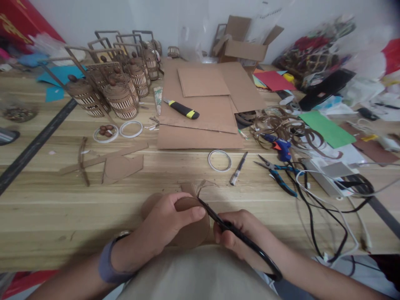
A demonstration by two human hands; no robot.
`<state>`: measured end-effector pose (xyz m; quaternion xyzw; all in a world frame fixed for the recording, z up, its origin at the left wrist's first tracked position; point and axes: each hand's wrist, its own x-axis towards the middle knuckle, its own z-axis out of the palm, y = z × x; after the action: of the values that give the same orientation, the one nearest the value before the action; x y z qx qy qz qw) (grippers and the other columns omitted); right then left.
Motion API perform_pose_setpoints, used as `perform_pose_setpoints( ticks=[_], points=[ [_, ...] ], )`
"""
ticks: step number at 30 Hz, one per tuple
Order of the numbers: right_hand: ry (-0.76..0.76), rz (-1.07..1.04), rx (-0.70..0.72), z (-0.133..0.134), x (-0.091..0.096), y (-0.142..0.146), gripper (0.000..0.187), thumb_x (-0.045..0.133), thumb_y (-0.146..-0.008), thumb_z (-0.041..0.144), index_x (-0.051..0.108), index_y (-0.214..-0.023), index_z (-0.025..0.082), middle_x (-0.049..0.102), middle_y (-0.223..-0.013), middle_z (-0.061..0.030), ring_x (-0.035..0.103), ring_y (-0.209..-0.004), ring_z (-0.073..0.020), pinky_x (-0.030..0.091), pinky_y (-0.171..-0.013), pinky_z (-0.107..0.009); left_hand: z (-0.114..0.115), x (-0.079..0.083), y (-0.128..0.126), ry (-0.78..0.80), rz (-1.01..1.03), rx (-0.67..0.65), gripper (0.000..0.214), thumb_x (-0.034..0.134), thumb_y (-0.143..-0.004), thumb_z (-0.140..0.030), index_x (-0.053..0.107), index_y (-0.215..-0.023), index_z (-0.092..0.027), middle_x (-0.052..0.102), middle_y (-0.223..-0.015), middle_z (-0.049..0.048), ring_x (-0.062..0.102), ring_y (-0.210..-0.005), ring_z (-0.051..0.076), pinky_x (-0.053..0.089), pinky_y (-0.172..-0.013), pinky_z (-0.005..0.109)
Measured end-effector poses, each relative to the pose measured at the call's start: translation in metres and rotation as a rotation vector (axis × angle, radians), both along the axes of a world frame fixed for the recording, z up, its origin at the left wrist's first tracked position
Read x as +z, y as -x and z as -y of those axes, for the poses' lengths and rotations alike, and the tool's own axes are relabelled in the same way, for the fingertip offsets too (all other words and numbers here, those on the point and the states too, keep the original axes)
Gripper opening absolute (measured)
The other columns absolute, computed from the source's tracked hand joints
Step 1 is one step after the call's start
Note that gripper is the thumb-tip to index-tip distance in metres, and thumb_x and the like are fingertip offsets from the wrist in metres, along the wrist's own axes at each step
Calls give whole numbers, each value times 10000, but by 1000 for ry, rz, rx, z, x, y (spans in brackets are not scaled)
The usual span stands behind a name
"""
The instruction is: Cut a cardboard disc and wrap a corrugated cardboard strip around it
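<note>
My left hand (pixel 170 223) pinches a round brown cardboard piece (pixel 190 233) near the table's front edge, thumb on top. My right hand (pixel 242 233) grips black-handled scissors (pixel 218 218), whose blades reach into the cardboard's upper edge by a curling offcut (pixel 203 185). Both hands sit close together above my lap.
Flat cardboard sheets (pixel 203 112) with a yellow-black utility knife (pixel 183 109) lie at centre. Cardboard lanterns (pixel 118 91) stand back left. Tape rings (pixel 219 160), a pen (pixel 238 168), blue pliers (pixel 278 173), a glue gun (pixel 281 146), cables (pixel 328 208) and coloured paper (pixel 325 127) fill the right.
</note>
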<state>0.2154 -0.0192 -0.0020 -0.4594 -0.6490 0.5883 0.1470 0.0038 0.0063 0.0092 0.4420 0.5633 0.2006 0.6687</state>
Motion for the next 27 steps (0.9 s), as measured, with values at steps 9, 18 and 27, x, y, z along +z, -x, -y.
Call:
perform_pose_setpoints(
  ticks=[9,18,27],
  points=[
    [-32,-3,59,-5,5,-1,661,443,-815,836,477,-707,185,445,-647,17,367,-598,-114,293,-510,-227,-1,-10,-2,-32,62,-85,458,736,-694,-476,732,-1024,-159,782,-972,67,696,-937,287,506,-792,353],
    [-62,36,69,-2,3,-1,632,457,-837,806,492,-737,183,441,-655,22,373,-599,-115,297,-517,-229,-3,-14,-1,-61,27,-120,534,744,-690,-479,721,-1091,-128,775,-1050,104,688,-1002,319,514,-834,382],
    [-68,20,41,4,-3,0,750,281,-812,899,473,-707,182,407,-654,17,356,-600,-115,278,-511,-236,-3,-14,-2,-38,55,-137,517,746,-686,-487,724,-1076,-149,776,-1046,87,686,-997,310,506,-826,373]
  ],
)
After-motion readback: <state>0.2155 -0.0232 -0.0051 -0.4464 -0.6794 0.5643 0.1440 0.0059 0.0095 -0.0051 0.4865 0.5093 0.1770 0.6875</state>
